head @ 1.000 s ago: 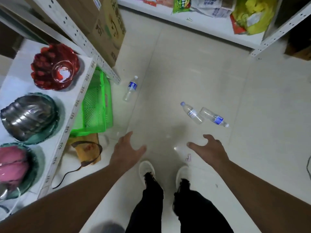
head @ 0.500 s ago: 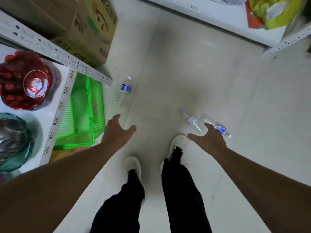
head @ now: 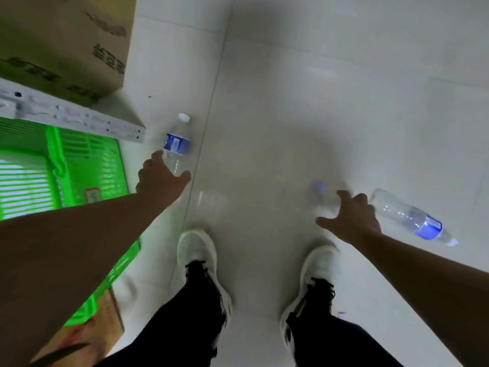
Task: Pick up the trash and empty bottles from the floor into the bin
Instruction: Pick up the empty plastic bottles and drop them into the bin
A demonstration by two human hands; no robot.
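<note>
We note a clear bottle (head: 175,144) with white cap and blue label at centre left; a second clear, blue-labelled bottle (head: 408,218) at right; bright green slatted crate (head: 87,165); brown carton (head: 66,41); white shoes (head: 197,254); pale grey tiles (head: 317,102).

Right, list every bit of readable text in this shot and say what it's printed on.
None can be read.
Cardboard box: dark printed characters, too blurred.
Bottle by the left hand: blue label, print illegible.
Bottle right of the right hand: blue label, illegible.
Green crate: small tag, illegible.
</note>
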